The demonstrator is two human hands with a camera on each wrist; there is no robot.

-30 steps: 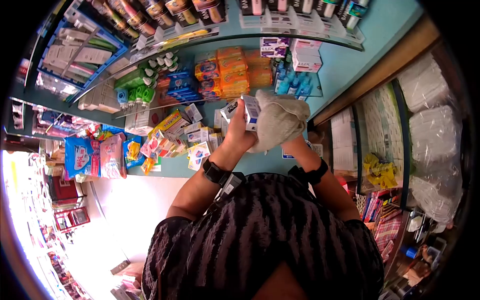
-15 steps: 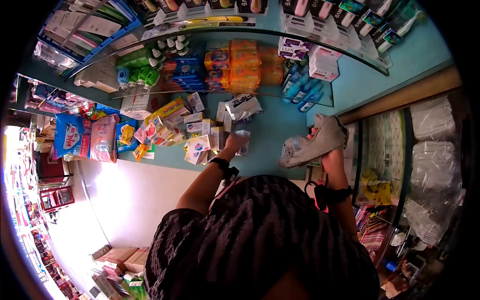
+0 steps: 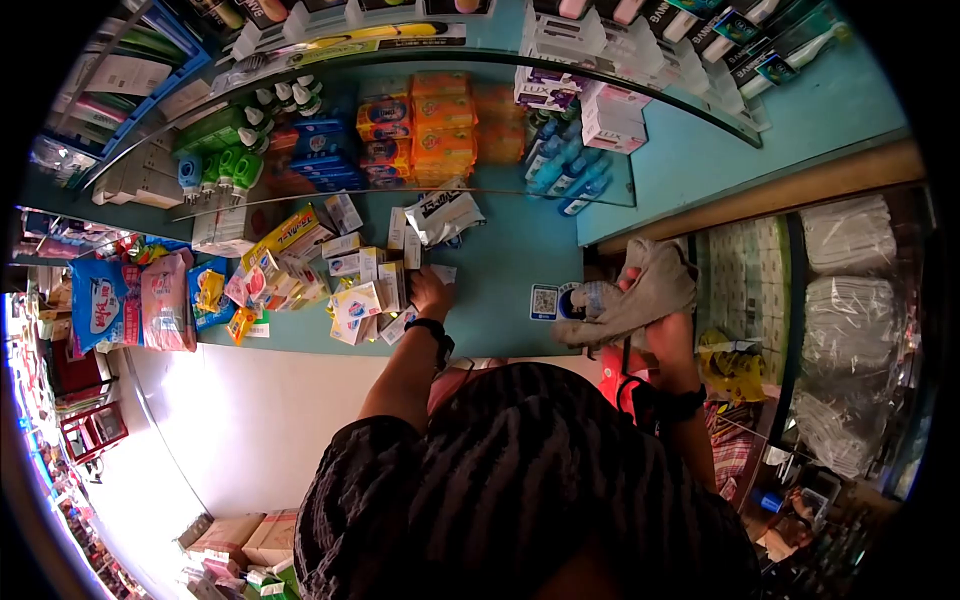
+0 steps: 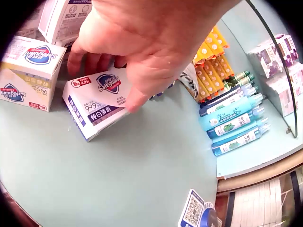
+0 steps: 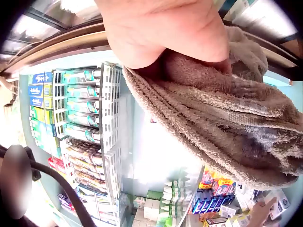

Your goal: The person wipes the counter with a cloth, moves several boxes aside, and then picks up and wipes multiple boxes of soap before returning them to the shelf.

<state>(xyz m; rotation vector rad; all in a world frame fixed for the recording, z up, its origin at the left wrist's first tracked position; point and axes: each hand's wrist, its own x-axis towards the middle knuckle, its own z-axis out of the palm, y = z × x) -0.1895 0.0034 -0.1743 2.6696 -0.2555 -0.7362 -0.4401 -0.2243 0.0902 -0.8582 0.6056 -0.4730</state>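
My left hand (image 3: 432,293) pinches a white and purple Safeguard soap box (image 4: 102,101) low over the counter, thumb on the near side and fingers behind. Right beside that box in the left wrist view stands another Safeguard box (image 4: 33,71), with a yellowish panel. Off to the right, my right hand (image 5: 165,28) grips a bunched grey towel (image 5: 213,113), which hangs in folds from the fingers. In the head view the towel is over the counter's right end, close to a QR code card (image 3: 544,302).
A pile of small boxes (image 3: 358,305) and a silver-white packet (image 3: 445,217) lie on the teal counter (image 3: 500,310). Behind, a glass shelf holds orange packs (image 3: 443,125) and blue bottles (image 3: 570,180). Bagged goods (image 3: 100,305) stand at the left; glass cabinets line the right.
From close together in front of the chest, my hands have parted. The left brought the soap box down to the counter beside the pile; the right carried the towel rightward.
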